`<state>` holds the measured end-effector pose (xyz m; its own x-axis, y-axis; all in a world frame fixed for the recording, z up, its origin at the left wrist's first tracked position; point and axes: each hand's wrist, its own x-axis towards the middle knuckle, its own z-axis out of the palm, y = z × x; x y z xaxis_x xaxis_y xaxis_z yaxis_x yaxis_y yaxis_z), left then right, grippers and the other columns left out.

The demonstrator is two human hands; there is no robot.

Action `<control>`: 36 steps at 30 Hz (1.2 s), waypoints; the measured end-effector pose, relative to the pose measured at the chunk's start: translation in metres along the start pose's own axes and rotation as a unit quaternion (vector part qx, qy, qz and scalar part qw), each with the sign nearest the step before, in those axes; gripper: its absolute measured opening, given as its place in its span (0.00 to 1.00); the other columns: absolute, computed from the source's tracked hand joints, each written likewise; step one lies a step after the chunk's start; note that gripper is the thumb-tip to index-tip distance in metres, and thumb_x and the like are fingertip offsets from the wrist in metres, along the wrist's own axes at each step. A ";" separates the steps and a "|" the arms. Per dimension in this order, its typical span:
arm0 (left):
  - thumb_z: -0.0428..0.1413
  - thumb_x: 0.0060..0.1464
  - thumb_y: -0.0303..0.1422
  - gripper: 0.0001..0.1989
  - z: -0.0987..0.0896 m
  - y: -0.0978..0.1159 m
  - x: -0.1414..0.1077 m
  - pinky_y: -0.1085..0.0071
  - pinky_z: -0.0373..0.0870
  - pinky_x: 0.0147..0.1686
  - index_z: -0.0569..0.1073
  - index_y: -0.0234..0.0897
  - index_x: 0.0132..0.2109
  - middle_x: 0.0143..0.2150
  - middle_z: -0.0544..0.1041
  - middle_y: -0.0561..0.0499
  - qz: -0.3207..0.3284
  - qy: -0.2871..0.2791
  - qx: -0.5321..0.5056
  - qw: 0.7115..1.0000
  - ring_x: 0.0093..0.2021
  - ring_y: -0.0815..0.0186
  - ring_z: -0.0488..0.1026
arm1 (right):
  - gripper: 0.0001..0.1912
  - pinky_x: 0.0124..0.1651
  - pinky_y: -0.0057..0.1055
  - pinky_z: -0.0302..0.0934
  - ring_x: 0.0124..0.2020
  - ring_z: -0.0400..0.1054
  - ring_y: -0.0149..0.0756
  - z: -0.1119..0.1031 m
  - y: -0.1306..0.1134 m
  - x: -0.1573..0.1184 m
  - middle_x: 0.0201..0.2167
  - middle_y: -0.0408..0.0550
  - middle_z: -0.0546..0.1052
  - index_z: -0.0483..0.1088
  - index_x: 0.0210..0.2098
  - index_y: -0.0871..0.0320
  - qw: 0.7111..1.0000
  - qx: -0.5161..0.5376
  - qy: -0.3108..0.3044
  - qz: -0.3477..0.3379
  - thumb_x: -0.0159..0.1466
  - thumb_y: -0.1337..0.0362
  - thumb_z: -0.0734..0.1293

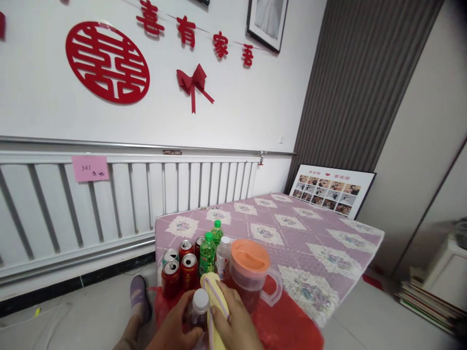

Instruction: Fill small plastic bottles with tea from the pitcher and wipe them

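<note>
My left hand (178, 323) is wrapped round a clear plastic bottle (200, 302) with a white cap, held upright at the near edge of the table. In my right hand (235, 318) is a folded yellow cloth (215, 304) with a purple edge, pressed against the bottle's side. Just beyond stand several opened drink cans (188, 272), green-capped bottles (207, 253) and another white-capped bottle (223, 255). To the right of the cloth is a clear pitcher (250, 277) with an orange lid. The lower part of the held bottle is partly hidden by my fingers.
A red plastic sheet (292, 321) lies under the drinks, over a purple patterned tablecloth (270, 218). Behind the table's left side runs a white radiator (127, 194) with a pink note (90, 168). A framed photo board (332, 189) leans at the far right corner. My shoe (140, 296) shows at lower left.
</note>
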<state>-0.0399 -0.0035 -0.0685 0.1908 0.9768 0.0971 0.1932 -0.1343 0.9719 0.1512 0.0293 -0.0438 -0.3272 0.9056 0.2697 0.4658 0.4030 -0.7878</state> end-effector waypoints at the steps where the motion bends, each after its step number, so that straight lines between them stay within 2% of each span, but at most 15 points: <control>1: 0.53 0.37 0.26 0.38 0.000 0.001 -0.001 0.63 0.64 0.63 0.61 0.37 0.61 0.62 0.73 0.43 0.002 0.001 0.000 1.000 0.61 0.56 0.71 | 0.29 0.64 0.36 0.59 0.61 0.68 0.45 0.001 0.004 -0.006 0.58 0.56 0.74 0.67 0.63 0.57 1.000 0.003 0.007 -0.008 0.62 0.66 0.64; 4: 0.52 0.37 0.25 0.39 0.002 0.004 -0.002 0.64 0.64 0.63 0.62 0.36 0.61 0.62 0.73 0.43 0.002 0.012 0.022 1.000 0.61 0.57 0.71 | 0.30 0.63 0.35 0.61 0.61 0.68 0.44 0.007 0.013 -0.015 0.58 0.56 0.73 0.66 0.64 0.58 0.999 0.013 0.028 -0.022 0.63 0.66 0.63; 8: 0.52 0.38 0.24 0.37 0.001 0.009 -0.003 0.66 0.65 0.62 0.63 0.36 0.61 0.60 0.75 0.44 0.003 0.022 0.068 0.997 0.60 0.57 0.72 | 0.28 0.64 0.39 0.61 0.62 0.68 0.47 0.014 0.024 -0.014 0.59 0.57 0.74 0.69 0.62 0.58 0.998 0.008 0.050 0.032 0.63 0.64 0.62; 11: 0.52 0.38 0.23 0.38 -0.003 0.010 -0.002 0.67 0.66 0.61 0.64 0.37 0.61 0.60 0.75 0.45 -0.001 0.016 0.088 0.996 0.60 0.57 0.72 | 0.26 0.64 0.41 0.61 0.61 0.69 0.49 0.021 0.037 -0.014 0.58 0.55 0.76 0.73 0.58 0.56 0.997 -0.002 0.017 0.072 0.60 0.64 0.64; 14: 0.52 0.39 0.23 0.39 -0.005 0.008 -0.003 0.67 0.66 0.61 0.63 0.36 0.63 0.60 0.75 0.46 -0.006 0.007 0.087 0.996 0.59 0.58 0.72 | 0.27 0.62 0.42 0.63 0.58 0.72 0.51 0.027 0.052 -0.018 0.55 0.54 0.79 0.75 0.56 0.54 0.996 -0.004 -0.037 0.076 0.56 0.65 0.67; 17: 0.52 0.39 0.23 0.40 -0.004 0.002 -0.002 0.65 0.65 0.63 0.61 0.35 0.65 0.62 0.73 0.44 -0.009 0.006 0.080 0.997 0.61 0.57 0.71 | 0.28 0.61 0.41 0.64 0.58 0.72 0.50 0.030 0.061 -0.022 0.55 0.53 0.79 0.75 0.56 0.53 0.996 -0.010 -0.035 0.082 0.55 0.66 0.68; 20: 0.56 0.43 0.27 0.38 0.002 -0.010 -0.001 0.60 0.61 0.66 0.62 0.35 0.64 0.65 0.71 0.41 -0.008 0.028 0.089 0.996 0.65 0.53 0.66 | 0.29 0.62 0.39 0.62 0.60 0.70 0.49 0.024 0.053 -0.022 0.58 0.54 0.76 0.73 0.59 0.54 0.996 -0.028 -0.009 0.083 0.57 0.66 0.67; 24: 0.61 0.46 0.36 0.36 0.014 -0.026 0.002 0.54 0.62 0.66 0.66 0.35 0.63 0.63 0.71 0.37 0.036 0.111 0.106 0.987 0.64 0.46 0.66 | 0.29 0.65 0.37 0.60 0.62 0.67 0.45 0.009 0.024 -0.018 0.60 0.55 0.73 0.68 0.63 0.55 0.999 -0.006 0.039 0.011 0.62 0.66 0.64; 27: 0.61 0.45 0.34 0.34 0.017 -0.028 0.003 0.53 0.65 0.63 0.69 0.33 0.61 0.58 0.74 0.37 0.027 0.138 0.132 0.981 0.59 0.45 0.70 | 0.29 0.67 0.35 0.57 0.65 0.64 0.41 0.003 0.006 -0.012 0.62 0.55 0.70 0.65 0.65 0.57 0.998 0.010 0.053 -0.026 0.64 0.65 0.61; 29: 0.60 0.45 0.32 0.33 0.017 -0.027 0.003 0.53 0.67 0.61 0.70 0.33 0.61 0.55 0.76 0.38 0.017 0.139 0.139 0.980 0.57 0.47 0.72 | 0.29 0.67 0.35 0.56 0.65 0.64 0.42 0.005 0.004 -0.009 0.62 0.57 0.71 0.65 0.65 0.60 0.999 0.003 0.046 -0.014 0.65 0.65 0.60; 33: 0.60 0.42 0.30 0.35 0.012 -0.027 0.004 0.53 0.66 0.62 0.69 0.32 0.60 0.56 0.75 0.37 0.038 0.134 0.137 0.981 0.58 0.46 0.71 | 0.29 0.66 0.39 0.58 0.63 0.67 0.46 0.019 0.029 -0.010 0.60 0.61 0.73 0.67 0.64 0.63 0.998 -0.037 0.008 0.053 0.63 0.67 0.61; 36: 0.58 0.40 0.28 0.40 0.009 -0.025 0.002 0.58 0.63 0.66 0.63 0.33 0.64 0.61 0.72 0.38 0.028 0.131 0.114 0.984 0.63 0.50 0.68 | 0.31 0.63 0.41 0.62 0.60 0.70 0.51 0.031 0.054 -0.017 0.58 0.60 0.76 0.71 0.61 0.60 0.994 -0.068 -0.036 0.083 0.57 0.70 0.65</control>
<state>-0.0359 0.0001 -0.0949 -0.0416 0.9723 0.2300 0.4053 -0.1940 0.8934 0.1561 0.0315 -0.1081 -0.2932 0.9510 0.0979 0.6232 0.2678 -0.7348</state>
